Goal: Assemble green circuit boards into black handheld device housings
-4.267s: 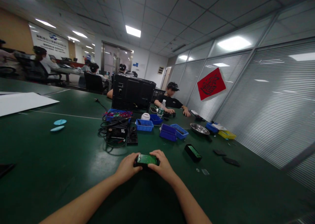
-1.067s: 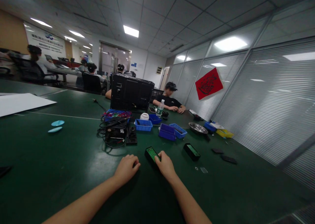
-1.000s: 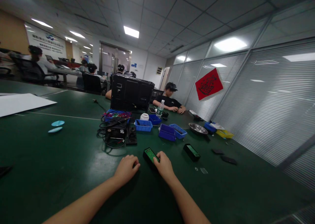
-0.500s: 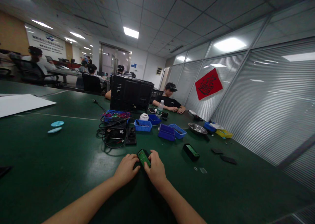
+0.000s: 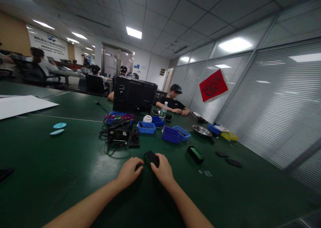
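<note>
My right hand [image 5: 162,170] is covering the near end of the small black device [image 5: 151,157]; whether I'm gripping it, I can't tell.

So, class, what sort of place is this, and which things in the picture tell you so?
Probably an electronics workroom in an office: a long green table carries blue parts bins, tangled cables and small black devices, with other people seated at work and glass partitions with blinds.

Device [image 5: 151,158] flipped, green face now hidden
</note>
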`<state>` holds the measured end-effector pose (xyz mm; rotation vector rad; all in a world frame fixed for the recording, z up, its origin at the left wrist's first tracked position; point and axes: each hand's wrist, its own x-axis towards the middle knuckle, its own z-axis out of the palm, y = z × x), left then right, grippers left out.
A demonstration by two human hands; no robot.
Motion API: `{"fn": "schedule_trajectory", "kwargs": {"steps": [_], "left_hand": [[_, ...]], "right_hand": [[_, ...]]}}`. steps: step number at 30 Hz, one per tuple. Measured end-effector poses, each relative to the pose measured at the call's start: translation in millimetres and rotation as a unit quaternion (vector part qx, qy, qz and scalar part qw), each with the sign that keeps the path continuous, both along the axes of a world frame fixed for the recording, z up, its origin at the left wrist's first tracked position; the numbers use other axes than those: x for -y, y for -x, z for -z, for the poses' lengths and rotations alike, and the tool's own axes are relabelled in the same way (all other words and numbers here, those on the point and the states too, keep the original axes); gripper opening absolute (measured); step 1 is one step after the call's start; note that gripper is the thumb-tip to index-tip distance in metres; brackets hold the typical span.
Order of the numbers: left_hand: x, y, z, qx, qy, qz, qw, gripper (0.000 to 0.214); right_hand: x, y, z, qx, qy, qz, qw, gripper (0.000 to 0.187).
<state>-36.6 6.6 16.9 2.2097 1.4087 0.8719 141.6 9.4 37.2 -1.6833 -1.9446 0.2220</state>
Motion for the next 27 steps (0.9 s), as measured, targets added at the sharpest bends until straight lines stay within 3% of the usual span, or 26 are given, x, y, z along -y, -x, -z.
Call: {"fn": "schedule_trajectory", "kwargs": {"steps": [3,6,11,16,19,22,27], "left_hand": [[1.4,-1.2,2.1,0.048,0.018,0.048,0.998,0.032],[2.4,-2.8,4.9,0.053,0.018,0.071,0.996,0.045],[-0.2,-2.3,5.6,0.040,-0.012,0.008,0.999,0.039],[-4.6,1.3,5.0,0.024,-0.027,-0.068,0.997,0.027],[-5.8,2.4,5.9,0.011,-0.024,-0.088,0.996,0.017],[-5.7,2.9,5.6,-0.004,-0.022,-0.095,0.995,0.015],[-4.9,3.6,1.3,0.057,-0.014,-0.098,0.994,0.020]], "right_hand": [[-0.6,0.9,1.8,-0.006,-0.006,-0.010,1.000,0.036],[5.4,8.0,4.7,0.030,-0.068,-0.037,0.997,0.036],[19.4,25.7,7.0,0.143,-0.162,-0.076,0.973,0.034],[30.6,36.0,0.8,0.175,-0.176,-0.113,0.962,0.033],[36.8,38.0,-4.4,0.128,-0.169,-0.152,0.965,0.033],[37.5,37.3,-6.5,0.006,-0.179,-0.172,0.969,0.020],[19.1,21.0,-4.2,-0.188,-0.156,-0.087,0.966,0.019]]}}
